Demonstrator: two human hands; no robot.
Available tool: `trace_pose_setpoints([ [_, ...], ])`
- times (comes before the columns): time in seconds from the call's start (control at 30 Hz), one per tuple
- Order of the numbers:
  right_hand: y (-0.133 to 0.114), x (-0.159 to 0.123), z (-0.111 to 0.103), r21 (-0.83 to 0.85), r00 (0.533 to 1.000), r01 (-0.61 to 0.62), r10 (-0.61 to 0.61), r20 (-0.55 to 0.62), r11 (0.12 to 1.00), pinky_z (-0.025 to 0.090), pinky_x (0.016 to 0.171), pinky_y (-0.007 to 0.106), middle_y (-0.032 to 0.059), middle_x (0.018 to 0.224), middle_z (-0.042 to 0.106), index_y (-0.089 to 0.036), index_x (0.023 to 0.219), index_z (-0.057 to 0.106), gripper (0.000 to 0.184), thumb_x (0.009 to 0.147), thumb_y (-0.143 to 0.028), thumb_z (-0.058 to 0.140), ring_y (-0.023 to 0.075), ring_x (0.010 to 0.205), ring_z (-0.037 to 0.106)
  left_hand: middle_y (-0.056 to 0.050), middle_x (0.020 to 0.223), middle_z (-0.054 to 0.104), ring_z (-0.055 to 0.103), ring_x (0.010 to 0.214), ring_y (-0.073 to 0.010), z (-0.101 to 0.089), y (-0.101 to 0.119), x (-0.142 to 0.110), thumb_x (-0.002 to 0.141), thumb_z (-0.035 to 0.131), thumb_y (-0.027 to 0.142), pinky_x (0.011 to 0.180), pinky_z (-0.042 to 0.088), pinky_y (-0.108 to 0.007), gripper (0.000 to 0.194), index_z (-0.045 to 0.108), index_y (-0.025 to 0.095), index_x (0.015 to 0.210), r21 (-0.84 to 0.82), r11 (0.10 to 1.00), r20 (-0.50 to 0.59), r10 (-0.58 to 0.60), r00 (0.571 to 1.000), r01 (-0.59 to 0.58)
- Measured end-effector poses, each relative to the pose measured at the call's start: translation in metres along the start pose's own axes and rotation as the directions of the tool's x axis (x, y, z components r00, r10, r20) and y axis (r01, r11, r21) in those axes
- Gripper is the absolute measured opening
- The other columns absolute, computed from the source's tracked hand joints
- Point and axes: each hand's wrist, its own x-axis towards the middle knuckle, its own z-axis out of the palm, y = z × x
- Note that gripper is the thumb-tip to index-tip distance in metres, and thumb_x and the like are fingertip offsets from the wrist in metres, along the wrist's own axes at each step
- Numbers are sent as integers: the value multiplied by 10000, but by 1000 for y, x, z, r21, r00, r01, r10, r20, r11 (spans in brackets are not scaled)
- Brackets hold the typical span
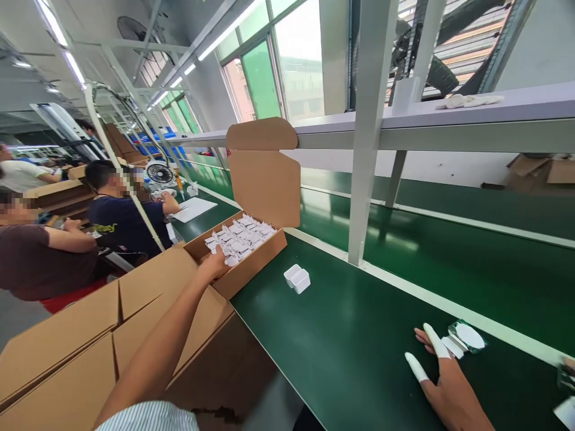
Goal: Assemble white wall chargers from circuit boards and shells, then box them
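My left hand reaches into an open cardboard box filled with several small white plastic parts; its fingers curl among the parts at the box's near corner. My right hand lies flat on the green table with fingers spread, two of them in white finger cots. Its fingertips touch a small white and green packet. Two small white open-topped cases stand on the green surface between both hands.
Large closed cardboard cartons sit at the left under my arm. A white post rises from the table's rail, with a shelf above. Two people sit at the left beside a small fan.
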Motion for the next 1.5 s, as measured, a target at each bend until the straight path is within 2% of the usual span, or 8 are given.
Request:
trace_pose_setpoints([
  [0.2,-32,-1,-7,-91,956,259,-268,-120,962,525,1063,529,154,1362,628,-206,1533,371,558,1013,-374,485,296,1248,624,-51,1073,711,709,1002,-288,-41,32,-35,884,520,694,931,562,-404,687,501,220,1381,-287,910,-380,177,908,-298],
  [0.27,-40,3,-14,-186,905,345,-379,-192,920,538,1051,509,152,1348,637,-215,1520,400,521,1018,-317,496,285,1234,631,-11,1083,711,716,973,-268,-29,56,-43,815,574,752,923,576,-381,636,608,279,1238,-377,801,-321,358,877,-465],
  [0.43,-39,14,-41,-366,839,229,-373,-395,902,488,1065,575,178,1360,613,-191,1512,405,545,998,-314,540,330,1298,555,-97,1485,526,574,1289,-355,40,119,-56,744,616,774,1028,518,-414,819,574,260,1381,-273,579,-232,736,636,-769],
  [0.63,-22,33,-56,-399,946,-9,-121,-299,917,418,1082,661,291,1491,458,-73,1327,565,508,886,-321,623,442,1386,423,-132,1466,555,617,1200,-348,75,168,-51,908,463,548,786,573,-376,641,547,236,1462,-242,636,-166,717,677,-733],
  [0.93,-36,15,-58,-350,978,134,-181,-107,927,397,1182,467,159,1431,567,-140,1161,657,342,848,-161,522,303,1436,424,-197,1439,570,518,1332,-410,60,232,-49,897,494,485,962,526,-533,565,580,154,1346,-138,644,-228,719,657,-752],
  [1.17,-53,11,-73,-283,983,-124,79,-167,951,367,1187,502,212,1531,450,-124,1416,502,654,871,-437,682,346,1437,416,-181,1427,594,309,1491,-481,67,222,-34,839,580,415,1072,378,-706,253,600,185,736,-16,463,-368,822,435,-886],
  [1.43,-75,41,-64,-316,994,-100,84,-63,943,495,1008,482,213,1235,678,-76,1269,640,466,811,-159,620,352,1169,612,-102,1299,694,696,1100,-294,70,288,-114,857,566,633,953,562,-395,453,617,223,671,-291,39,-201,975,100,-956],
  [1.5,-75,35,-69,-263,997,-71,63,-39,962,554,894,380,124,1156,739,-146,1344,610,533,816,-208,646,281,1025,683,-70,1283,706,685,1125,-307,57,305,-122,814,610,695,954,559,-395,475,653,241,683,-302,15,-195,978,77,-953],
])
